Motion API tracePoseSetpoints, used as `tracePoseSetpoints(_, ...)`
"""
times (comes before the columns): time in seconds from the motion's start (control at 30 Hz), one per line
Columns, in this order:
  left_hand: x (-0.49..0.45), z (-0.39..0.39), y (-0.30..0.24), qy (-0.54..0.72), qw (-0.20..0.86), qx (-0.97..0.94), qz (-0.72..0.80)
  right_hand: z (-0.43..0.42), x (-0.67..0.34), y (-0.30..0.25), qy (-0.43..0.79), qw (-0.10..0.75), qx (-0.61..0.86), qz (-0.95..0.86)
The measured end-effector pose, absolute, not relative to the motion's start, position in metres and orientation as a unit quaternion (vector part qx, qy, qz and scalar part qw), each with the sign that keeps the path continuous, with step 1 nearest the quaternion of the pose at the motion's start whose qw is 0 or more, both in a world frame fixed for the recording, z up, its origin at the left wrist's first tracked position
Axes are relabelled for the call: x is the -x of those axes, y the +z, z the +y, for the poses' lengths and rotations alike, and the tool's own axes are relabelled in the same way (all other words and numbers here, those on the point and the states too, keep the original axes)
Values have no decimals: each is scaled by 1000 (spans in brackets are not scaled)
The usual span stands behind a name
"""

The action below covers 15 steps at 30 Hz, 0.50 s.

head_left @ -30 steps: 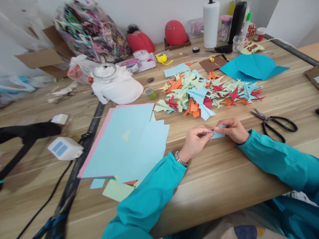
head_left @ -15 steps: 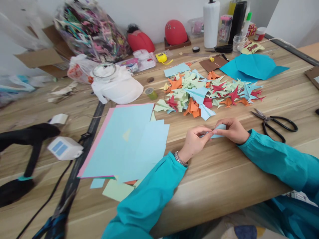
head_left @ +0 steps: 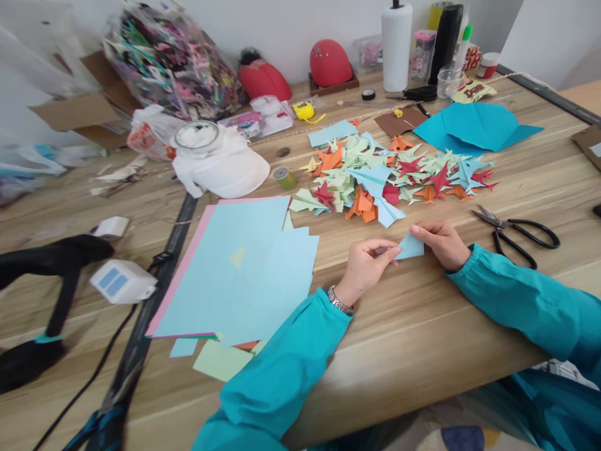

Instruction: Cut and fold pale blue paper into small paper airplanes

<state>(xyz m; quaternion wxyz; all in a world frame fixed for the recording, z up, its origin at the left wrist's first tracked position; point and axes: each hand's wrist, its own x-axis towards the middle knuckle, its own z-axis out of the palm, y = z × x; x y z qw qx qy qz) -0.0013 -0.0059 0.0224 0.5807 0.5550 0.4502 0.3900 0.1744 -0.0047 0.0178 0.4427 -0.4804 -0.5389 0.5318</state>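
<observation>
A small folded piece of light blue paper (head_left: 411, 246) is held just above the wooden table between my two hands. My left hand (head_left: 370, 262) pinches its left end between thumb and fingers. At its upper right corner, my right hand (head_left: 440, 240) grips the paper with thumb and curled fingers. Beyond my hands lies a heap of folded paper planes (head_left: 370, 180) in green, orange, red and blue. Left of my left hand are stacked blue paper sheets (head_left: 225, 263). Black-handled scissors (head_left: 516, 232) rest open to the right of my right hand.
At the back stand a white bottle (head_left: 395, 50), a black bottle (head_left: 446, 44) and a red dome (head_left: 330, 62). A large teal folded paper (head_left: 474, 125) lies behind the heap. White plastic wrap (head_left: 225, 163) sits back left; a black strip (head_left: 169, 250) crosses the table.
My hands have drawn slightly apart, and more of the blue paper shows between them. My right fingers have shifted to the paper's upper right edge.
</observation>
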Motion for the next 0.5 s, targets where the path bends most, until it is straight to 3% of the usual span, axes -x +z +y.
tracePoseSetpoints(0.2,1,-5,21,415,596,-520,450,-4,-172,15,546,375,407,-629)
tracePoseSetpoints(0.5,0,-6,20,413,588,-530,450,-6,-171,18,531,379,405,-640)
